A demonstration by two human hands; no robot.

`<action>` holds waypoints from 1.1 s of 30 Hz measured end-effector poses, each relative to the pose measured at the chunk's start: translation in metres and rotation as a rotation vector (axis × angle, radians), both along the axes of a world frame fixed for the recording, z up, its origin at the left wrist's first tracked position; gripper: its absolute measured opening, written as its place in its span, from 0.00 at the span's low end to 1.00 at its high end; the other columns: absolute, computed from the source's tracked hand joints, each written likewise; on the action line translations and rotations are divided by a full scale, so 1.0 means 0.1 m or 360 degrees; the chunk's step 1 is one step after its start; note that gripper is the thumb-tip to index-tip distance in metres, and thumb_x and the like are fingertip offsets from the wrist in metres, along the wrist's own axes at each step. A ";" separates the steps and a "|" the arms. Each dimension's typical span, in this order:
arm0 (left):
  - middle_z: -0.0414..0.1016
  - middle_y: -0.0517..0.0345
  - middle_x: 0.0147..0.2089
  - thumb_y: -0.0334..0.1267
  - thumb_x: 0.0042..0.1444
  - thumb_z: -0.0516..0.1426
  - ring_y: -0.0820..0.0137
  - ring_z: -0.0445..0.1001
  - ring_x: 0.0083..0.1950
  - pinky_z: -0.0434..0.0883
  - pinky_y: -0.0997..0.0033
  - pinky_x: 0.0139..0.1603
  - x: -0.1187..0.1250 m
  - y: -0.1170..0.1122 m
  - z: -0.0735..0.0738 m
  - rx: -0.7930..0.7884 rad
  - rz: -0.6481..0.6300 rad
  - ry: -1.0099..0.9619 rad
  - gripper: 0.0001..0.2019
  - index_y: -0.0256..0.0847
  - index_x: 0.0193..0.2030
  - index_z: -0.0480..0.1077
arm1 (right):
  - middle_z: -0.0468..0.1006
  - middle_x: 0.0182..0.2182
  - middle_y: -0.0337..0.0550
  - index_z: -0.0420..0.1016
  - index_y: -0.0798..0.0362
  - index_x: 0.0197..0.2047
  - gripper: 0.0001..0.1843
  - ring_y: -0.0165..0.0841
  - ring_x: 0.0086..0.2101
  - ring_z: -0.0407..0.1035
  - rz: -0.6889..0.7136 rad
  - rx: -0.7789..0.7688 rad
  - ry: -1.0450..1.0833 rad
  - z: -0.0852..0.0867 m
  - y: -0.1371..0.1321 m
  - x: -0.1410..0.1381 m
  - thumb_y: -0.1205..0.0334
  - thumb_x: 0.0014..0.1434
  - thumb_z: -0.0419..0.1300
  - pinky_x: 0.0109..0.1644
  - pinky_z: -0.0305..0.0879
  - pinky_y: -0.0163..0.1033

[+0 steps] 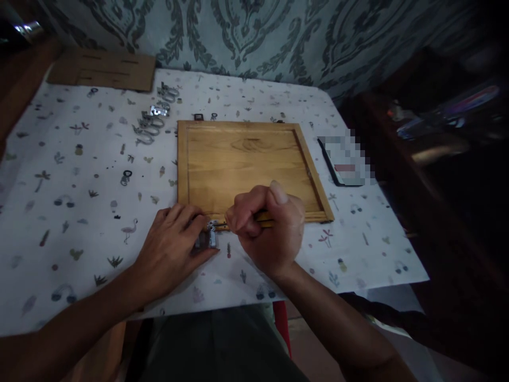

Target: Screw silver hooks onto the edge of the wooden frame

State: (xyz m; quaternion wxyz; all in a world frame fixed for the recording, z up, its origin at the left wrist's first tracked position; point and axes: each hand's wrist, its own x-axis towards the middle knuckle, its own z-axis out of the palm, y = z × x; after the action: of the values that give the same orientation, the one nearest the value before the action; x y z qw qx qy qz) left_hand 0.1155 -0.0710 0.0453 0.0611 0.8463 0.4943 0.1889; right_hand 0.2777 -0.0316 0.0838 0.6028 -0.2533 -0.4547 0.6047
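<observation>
A shallow wooden panel (pixel 242 170) with a raised frame lies flat on the table. At its near edge sits a small metal latch (pixel 212 233). My left hand (pixel 170 244) grips this latch from the left, its fingers against the frame and its thumb below. Closed in a fist, my right hand (pixel 274 228) holds what looks like a screwdriver (pixel 263 217) with a yellow and black handle. Its thin shaft points left, toward the latch, where the tip meets the metal as far as I can see. The fist covers most of the handle.
Several metal latches (pixel 153 122) lie in a cluster left of the panel, below a slit piece of cardboard (pixel 103 69). A phone-like slab (pixel 345 162), partly blurred out, rests on the right. The patterned tablecloth (pixel 87 223) reaches back to a papered wall (pixel 246 37).
</observation>
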 end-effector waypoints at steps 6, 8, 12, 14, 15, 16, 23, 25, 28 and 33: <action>0.75 0.50 0.47 0.41 0.59 0.64 0.55 0.71 0.46 0.69 0.54 0.42 -0.01 0.00 0.00 -0.0018 0.0006 0.0004 0.15 0.39 0.48 0.69 | 0.54 0.13 0.31 0.75 0.53 0.21 0.27 0.23 0.15 0.45 0.0000 0.0036 0.0037 -0.02 0.00 -0.01 0.52 0.69 0.55 0.20 0.45 0.34; 0.75 0.50 0.47 0.42 0.59 0.65 0.55 0.71 0.47 0.69 0.54 0.42 0.00 0.00 0.01 -0.0033 0.0008 0.0005 0.15 0.39 0.48 0.69 | 0.54 0.13 0.31 0.75 0.53 0.21 0.26 0.23 0.16 0.45 0.0000 0.0050 0.0041 -0.03 0.00 0.00 0.52 0.69 0.55 0.20 0.46 0.34; 0.75 0.50 0.48 0.44 0.60 0.63 0.55 0.72 0.48 0.69 0.53 0.43 0.00 0.01 -0.01 -0.0047 0.0033 0.0006 0.14 0.39 0.48 0.69 | 0.54 0.13 0.31 0.75 0.53 0.21 0.27 0.23 0.16 0.46 0.0009 0.0005 0.0011 -0.01 -0.01 0.00 0.51 0.69 0.55 0.21 0.46 0.35; 0.76 0.50 0.47 0.48 0.60 0.64 0.55 0.73 0.48 0.70 0.53 0.44 -0.01 0.02 -0.02 -0.0049 0.0032 0.0012 0.17 0.39 0.49 0.69 | 0.53 0.13 0.31 0.74 0.53 0.20 0.28 0.24 0.15 0.46 0.0004 -0.0028 -0.0002 0.00 -0.01 0.00 0.50 0.69 0.55 0.21 0.45 0.35; 0.76 0.50 0.47 0.51 0.59 0.64 0.54 0.73 0.48 0.70 0.52 0.44 -0.01 0.02 -0.03 -0.0056 0.0025 0.0016 0.19 0.39 0.49 0.69 | 0.53 0.13 0.31 0.74 0.53 0.20 0.28 0.24 0.15 0.46 0.0002 -0.0040 -0.0003 0.00 -0.01 0.00 0.50 0.69 0.55 0.21 0.45 0.35; 0.76 0.50 0.47 0.54 0.58 0.65 0.54 0.74 0.48 0.70 0.52 0.45 -0.02 0.03 -0.03 -0.0066 0.0010 0.0021 0.22 0.39 0.49 0.69 | 0.54 0.13 0.31 0.75 0.53 0.19 0.28 0.23 0.15 0.46 -0.0006 -0.0049 0.0002 0.00 0.00 -0.01 0.50 0.69 0.55 0.21 0.45 0.35; 0.76 0.51 0.47 0.57 0.68 0.54 0.60 0.76 0.47 0.72 0.59 0.46 -0.20 0.06 0.21 -0.0177 -0.0066 -0.0221 0.21 0.41 0.52 0.70 | 0.56 0.11 0.32 0.76 0.54 0.19 0.28 0.23 0.15 0.46 -0.0023 -0.0025 -0.0013 -0.06 0.04 -0.03 0.47 0.65 0.59 0.19 0.44 0.33; 0.76 0.52 0.46 0.48 0.72 0.49 0.64 0.76 0.46 0.73 0.64 0.45 -0.38 0.12 0.28 -0.0211 0.0073 -0.0337 0.16 0.41 0.52 0.70 | 0.55 0.11 0.32 0.77 0.54 0.19 0.27 0.23 0.15 0.46 -0.0003 -0.0013 0.0024 -0.08 0.07 -0.04 0.47 0.64 0.60 0.19 0.45 0.32; 0.77 0.52 0.47 0.42 0.70 0.48 0.64 0.77 0.44 0.73 0.64 0.43 -0.76 0.30 0.27 -0.0112 0.0478 -0.0319 0.14 0.41 0.51 0.72 | 0.53 0.11 0.31 0.75 0.54 0.17 0.28 0.23 0.14 0.45 0.0006 0.0008 0.0050 -0.10 0.09 -0.05 0.46 0.63 0.61 0.18 0.45 0.31; 0.78 0.48 0.49 0.35 0.64 0.47 0.59 0.77 0.48 0.73 0.58 0.51 -1.28 0.67 0.10 0.0006 0.0897 -0.0148 0.17 0.39 0.50 0.74 | 0.50 0.10 0.29 0.73 0.55 0.16 0.29 0.22 0.14 0.42 0.0063 -0.0017 0.0014 -0.09 0.12 -0.06 0.42 0.59 0.63 0.16 0.42 0.30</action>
State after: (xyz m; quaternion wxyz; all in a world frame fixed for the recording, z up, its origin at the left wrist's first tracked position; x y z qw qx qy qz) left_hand -0.0124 -0.0043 0.0557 0.0272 0.6661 0.7064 0.2380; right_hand 0.2719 -0.0193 0.0744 0.5914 -0.2450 -0.4538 0.6199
